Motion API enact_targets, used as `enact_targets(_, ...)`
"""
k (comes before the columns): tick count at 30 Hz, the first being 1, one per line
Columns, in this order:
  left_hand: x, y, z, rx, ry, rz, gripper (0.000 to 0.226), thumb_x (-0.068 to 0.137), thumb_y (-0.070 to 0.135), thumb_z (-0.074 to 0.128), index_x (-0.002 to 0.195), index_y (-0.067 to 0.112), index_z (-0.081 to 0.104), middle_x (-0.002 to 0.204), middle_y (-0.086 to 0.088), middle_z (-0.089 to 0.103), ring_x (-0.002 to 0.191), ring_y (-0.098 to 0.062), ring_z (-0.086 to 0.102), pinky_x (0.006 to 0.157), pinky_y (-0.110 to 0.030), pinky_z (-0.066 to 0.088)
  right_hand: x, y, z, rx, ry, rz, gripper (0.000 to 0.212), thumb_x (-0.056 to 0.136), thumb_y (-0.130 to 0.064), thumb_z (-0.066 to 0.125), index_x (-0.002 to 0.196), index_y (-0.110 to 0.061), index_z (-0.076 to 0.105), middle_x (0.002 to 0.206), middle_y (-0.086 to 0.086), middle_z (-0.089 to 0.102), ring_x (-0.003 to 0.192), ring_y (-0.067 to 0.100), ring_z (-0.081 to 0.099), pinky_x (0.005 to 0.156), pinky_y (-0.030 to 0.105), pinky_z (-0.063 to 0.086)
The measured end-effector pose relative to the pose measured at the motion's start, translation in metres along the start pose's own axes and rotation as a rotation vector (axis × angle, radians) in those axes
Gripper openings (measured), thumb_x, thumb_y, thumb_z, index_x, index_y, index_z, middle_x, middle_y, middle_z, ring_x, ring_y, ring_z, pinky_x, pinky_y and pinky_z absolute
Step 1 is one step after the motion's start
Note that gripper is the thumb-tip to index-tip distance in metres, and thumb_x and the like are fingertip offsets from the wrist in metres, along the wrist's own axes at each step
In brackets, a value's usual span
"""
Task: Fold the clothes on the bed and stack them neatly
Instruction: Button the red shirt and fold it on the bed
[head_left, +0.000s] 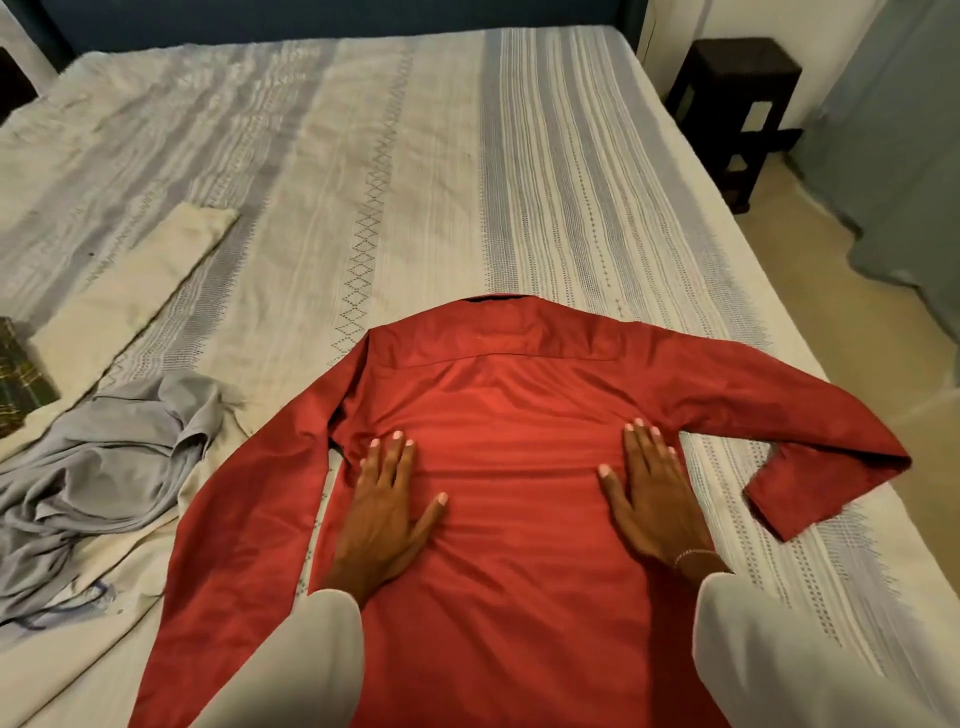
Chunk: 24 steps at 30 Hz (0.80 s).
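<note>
On the bed (426, 171), a red shirt (519, 597) lies face down; left hand (387, 512) and right hand (654, 499) press it flat, grip open, holding nothing. A grey garment (104, 467) lies crumpled left of the shirt.

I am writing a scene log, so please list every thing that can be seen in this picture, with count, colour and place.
shirt: one, red, spread flat, back up, on the near part of the bed
grey garment: one, grey, crumpled, left of the shirt
cream cloth: one, cream, folded flat, far left on the bed
checked cloth: one, dark checked, at the left edge
bed: one, cream cover with grey stripes
stool: one, dark, beside the bed at far right
curtain: one, grey, right edge
left hand: flat on the shirt
right hand: flat on the shirt
</note>
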<state>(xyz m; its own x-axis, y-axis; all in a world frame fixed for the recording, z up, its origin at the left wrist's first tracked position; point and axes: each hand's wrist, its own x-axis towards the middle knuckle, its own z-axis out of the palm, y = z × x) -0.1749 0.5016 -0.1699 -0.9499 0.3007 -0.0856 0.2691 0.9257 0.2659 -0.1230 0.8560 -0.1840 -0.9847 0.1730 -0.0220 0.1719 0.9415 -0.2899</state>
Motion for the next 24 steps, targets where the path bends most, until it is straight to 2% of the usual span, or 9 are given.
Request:
enact_targets(4, 0.005, -0.011, -0.014, 0.024, -0.043, -0.178, 0.092, 0.082, 0.086, 0.028, 0.159, 0.040, 0.007, 0.169, 0.001, -0.007, 0.156, -0.022, -0.003, 0.112, -0.066, 0.027, 0.006, -0.003, -0.001, 0.018, 0.020, 0.120, 0.085, 0.097, -0.063, 0.014, 0.160, -0.006, 0.016, 0.168, 0.010, 0.011, 0.156, 0.024, 0.008, 0.127, 0.039, 0.007)
enact_targets(7, 0.015, -0.002, -0.024, 0.105, -0.007, -0.216, 0.091, 0.086, 0.081, 0.028, 0.159, 0.027, 0.020, 0.168, -0.011, 0.007, 0.155, -0.032, 0.008, 0.109, -0.066, 0.032, 0.021, -0.023, -0.006, 0.027, 0.096, 0.169, 0.082, 0.099, -0.058, 0.020, 0.157, -0.001, 0.026, 0.165, 0.020, 0.019, 0.154, 0.034, 0.014, 0.126, 0.047, 0.010)
enact_targets(9, 0.031, 0.002, -0.030, 0.201, 0.051, -0.168, 0.088, 0.091, 0.073, 0.030, 0.155, 0.013, 0.033, 0.163, -0.020, 0.024, 0.150, -0.039, 0.021, 0.112, -0.061, 0.031, 0.042, -0.029, -0.008, 0.032, 0.102, 0.005, 0.075, 0.101, -0.054, 0.025, 0.157, -0.005, 0.026, 0.166, 0.017, 0.019, 0.155, 0.031, 0.013, 0.126, 0.045, 0.011)
enact_targets(12, 0.052, -0.010, -0.026, 0.095, 0.068, -0.037, 0.092, 0.092, 0.076, 0.025, 0.159, 0.012, 0.023, 0.165, -0.018, 0.018, 0.153, -0.034, 0.016, 0.124, -0.049, 0.015, 0.074, -0.016, -0.005, -0.034, 0.016, -0.179, 0.073, 0.101, -0.058, 0.020, 0.160, -0.018, 0.021, 0.168, 0.007, 0.016, 0.155, 0.026, 0.012, 0.126, 0.042, 0.011)
enact_targets(15, 0.065, -0.030, -0.025, -0.011, -0.001, -0.172, 0.101, 0.084, 0.086, 0.025, 0.161, 0.023, 0.008, 0.169, -0.009, 0.004, 0.155, -0.027, 0.011, 0.123, -0.043, 0.022, 0.089, 0.002, -0.005, -0.067, 0.043, 0.073, 0.082, 0.096, -0.068, 0.014, 0.160, -0.018, 0.023, 0.168, 0.007, 0.016, 0.155, 0.031, 0.011, 0.126, 0.046, 0.012)
enact_targets(17, 0.073, -0.033, -0.031, -0.023, -0.022, -0.276, 0.096, 0.084, 0.084, 0.033, 0.161, 0.030, 0.009, 0.167, -0.013, 0.010, 0.151, -0.033, 0.024, 0.116, -0.047, 0.034, 0.099, 0.000, -0.004, -0.059, 0.052, 0.208, 0.089, 0.094, -0.069, 0.010, 0.159, -0.010, 0.023, 0.167, 0.010, 0.017, 0.155, 0.033, 0.011, 0.125, 0.049, 0.010)
enact_targets(19, 0.085, -0.026, -0.036, 0.031, 0.022, -0.293, 0.092, 0.089, 0.079, 0.032, 0.160, 0.023, 0.017, 0.163, -0.020, 0.020, 0.146, -0.040, 0.031, 0.113, -0.051, 0.037, 0.110, -0.013, -0.007, -0.053, 0.068, 0.276, 0.088, 0.095, -0.065, 0.011, 0.158, -0.006, 0.024, 0.166, 0.017, 0.019, 0.154, 0.037, 0.013, 0.124, 0.054, 0.009)
enact_targets(22, 0.117, -0.013, -0.039, 0.193, 0.150, -0.107, 0.085, 0.093, 0.067, 0.031, 0.153, 0.008, 0.035, 0.157, -0.023, 0.034, 0.145, -0.039, 0.031, 0.118, -0.055, 0.028, 0.132, -0.033, -0.010, 0.014, 0.131, 0.022, 0.073, 0.102, -0.053, 0.021, 0.159, -0.009, 0.021, 0.166, 0.015, 0.019, 0.155, 0.033, 0.014, 0.125, 0.052, 0.011)
enact_targets(24, 0.141, -0.008, -0.038, 0.161, 0.115, -0.033, 0.082, 0.093, 0.067, 0.029, 0.154, 0.013, 0.034, 0.159, -0.018, 0.033, 0.148, -0.037, 0.027, 0.120, -0.058, 0.023, 0.151, -0.039, -0.007, 0.029, 0.050, -0.211, 0.067, 0.103, -0.050, 0.021, 0.161, -0.015, 0.018, 0.168, 0.007, 0.016, 0.155, 0.025, 0.012, 0.126, 0.047, 0.013)
